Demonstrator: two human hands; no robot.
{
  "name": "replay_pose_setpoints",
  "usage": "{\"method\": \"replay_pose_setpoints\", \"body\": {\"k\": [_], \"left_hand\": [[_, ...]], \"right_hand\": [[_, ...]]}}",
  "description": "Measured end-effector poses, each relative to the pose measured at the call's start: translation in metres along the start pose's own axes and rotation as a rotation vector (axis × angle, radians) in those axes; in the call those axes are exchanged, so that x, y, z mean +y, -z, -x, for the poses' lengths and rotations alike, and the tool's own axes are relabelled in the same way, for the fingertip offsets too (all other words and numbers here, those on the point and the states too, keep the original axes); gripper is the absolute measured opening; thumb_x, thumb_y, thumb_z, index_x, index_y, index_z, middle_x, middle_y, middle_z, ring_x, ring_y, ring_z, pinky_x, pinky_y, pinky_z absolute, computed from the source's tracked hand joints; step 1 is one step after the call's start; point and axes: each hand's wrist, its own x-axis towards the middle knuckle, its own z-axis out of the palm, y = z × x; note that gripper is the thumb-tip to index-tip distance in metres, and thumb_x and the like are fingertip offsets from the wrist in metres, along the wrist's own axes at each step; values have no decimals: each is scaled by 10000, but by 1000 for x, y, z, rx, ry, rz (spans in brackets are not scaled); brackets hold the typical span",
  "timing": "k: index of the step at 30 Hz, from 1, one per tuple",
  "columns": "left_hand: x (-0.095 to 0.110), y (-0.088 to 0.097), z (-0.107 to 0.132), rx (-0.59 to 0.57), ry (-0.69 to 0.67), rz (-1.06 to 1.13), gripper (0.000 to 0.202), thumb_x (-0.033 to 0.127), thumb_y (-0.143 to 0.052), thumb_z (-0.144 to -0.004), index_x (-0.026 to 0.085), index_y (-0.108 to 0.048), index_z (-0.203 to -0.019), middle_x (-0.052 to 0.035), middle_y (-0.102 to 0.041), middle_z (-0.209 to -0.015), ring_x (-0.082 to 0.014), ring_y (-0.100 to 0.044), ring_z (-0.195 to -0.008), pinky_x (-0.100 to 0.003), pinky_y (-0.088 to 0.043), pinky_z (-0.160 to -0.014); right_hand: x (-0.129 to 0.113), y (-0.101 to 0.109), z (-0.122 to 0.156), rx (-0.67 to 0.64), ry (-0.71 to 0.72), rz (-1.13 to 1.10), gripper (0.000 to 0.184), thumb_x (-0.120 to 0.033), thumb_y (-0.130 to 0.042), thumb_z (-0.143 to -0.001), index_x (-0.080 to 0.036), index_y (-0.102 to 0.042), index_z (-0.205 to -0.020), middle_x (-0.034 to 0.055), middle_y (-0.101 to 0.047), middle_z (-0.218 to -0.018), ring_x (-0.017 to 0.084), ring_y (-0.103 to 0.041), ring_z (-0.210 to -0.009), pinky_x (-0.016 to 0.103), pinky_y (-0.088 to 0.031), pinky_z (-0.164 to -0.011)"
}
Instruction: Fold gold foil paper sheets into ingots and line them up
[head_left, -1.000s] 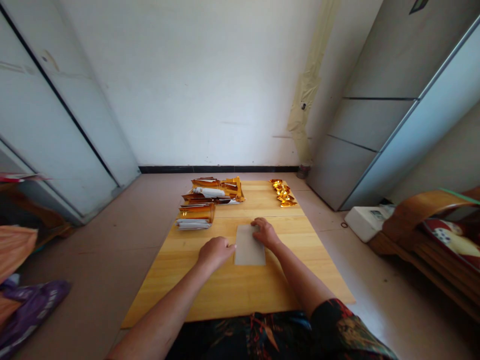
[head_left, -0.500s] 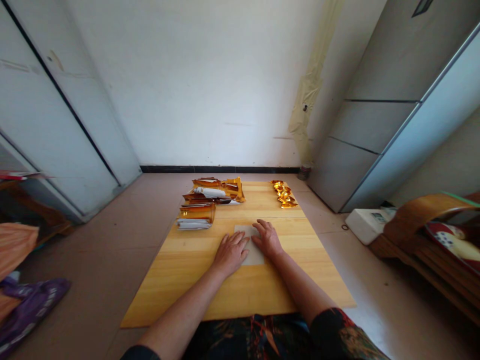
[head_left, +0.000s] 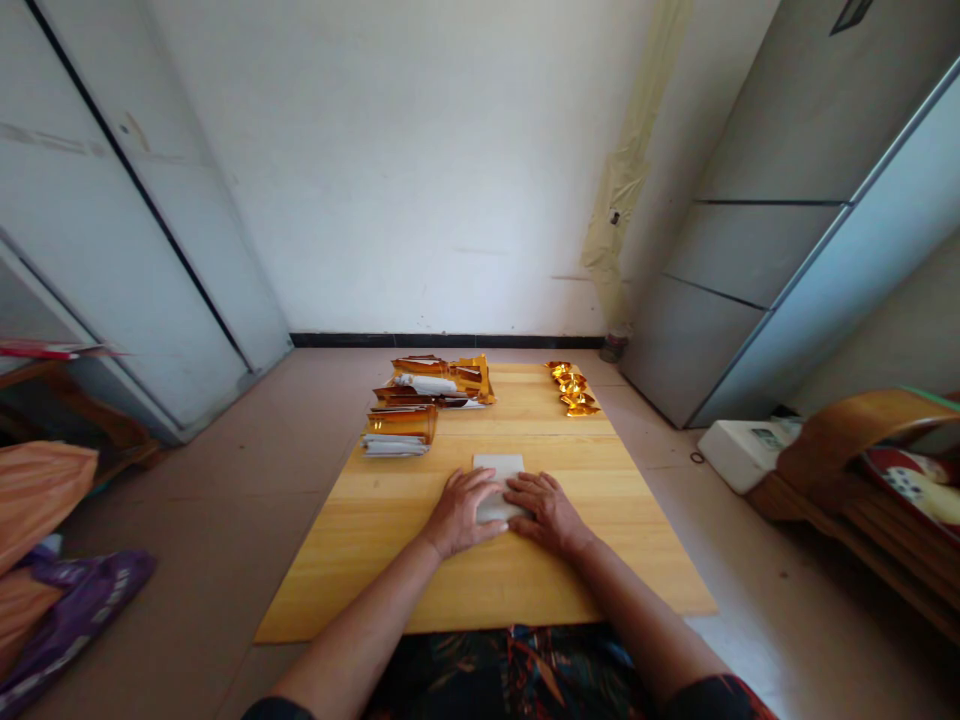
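A greyish-white sheet of paper (head_left: pixel 499 464) lies on the wooden tabletop (head_left: pixel 360 545), its far end showing past my fingers. My left hand (head_left: pixel 466 508) rests at the sheet's left side, thumb apart from the fingers along the near edge. From the right, my right hand (head_left: pixel 546 508) lies over the sheet with its fingers stretched across it. The near part of the paper is partly hidden by both hands. At the far left are orange-gold foil sheets (head_left: pixel 405 424) and a bundle of white folded paper (head_left: pixel 395 445). Several shiny gold folded pieces (head_left: pixel 574 388) sit at the far right.
A white wall with a black skirting (head_left: pixel 450 341) stands beyond the table. On the right are a grey refrigerator (head_left: pixel 712 290), a white box (head_left: pixel 739 452) and a wooden seat (head_left: pixel 840 500). Orange and purple bags (head_left: pixel 90 600) lie at the left.
Both hands have moved nearer to me along the paper, the right one more. More of the sheet's far end shows. The view has shifted slightly.
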Motion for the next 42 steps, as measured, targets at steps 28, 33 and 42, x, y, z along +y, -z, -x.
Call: {"method": "replay_pose_setpoints", "body": {"k": [28, 33, 42], "left_hand": [[-18, -7, -44, 461, 286, 268, 334, 152, -756, -562, 287, -654, -851, 30, -632, -682, -172, -588, -688, -235, -409, -700], [-15, -7, -44, 296, 392, -119, 672, 197, -697, -653, 284, -455, -1274, -11, -656, -872, -194, -611, -846, -261, -428, -760], [-9, -8, -43, 239, 333, -587, 646, 284, -674, -722, 208, -402, -1303, -91, -641, -1063, -244, -553, -989, -322, -403, -838]], "right_hand": [[6, -10, -63, 246, -338, 52, 214, -382, -475, -883, -273, -653, -836, 15, -682, -767, 161, -606, -694, 236, -383, -622], [2, -5, -69, 114, -418, 251, 231, -370, -478, -879, -248, -597, -1035, 27, -710, -894, 162, -647, -781, 228, -392, -653], [-9, -2, -75, 20, -517, 355, 316, -339, -426, -906, -219, -491, -1191, 46, -720, -939, 172, -663, -885, 234, -400, -682]]}}
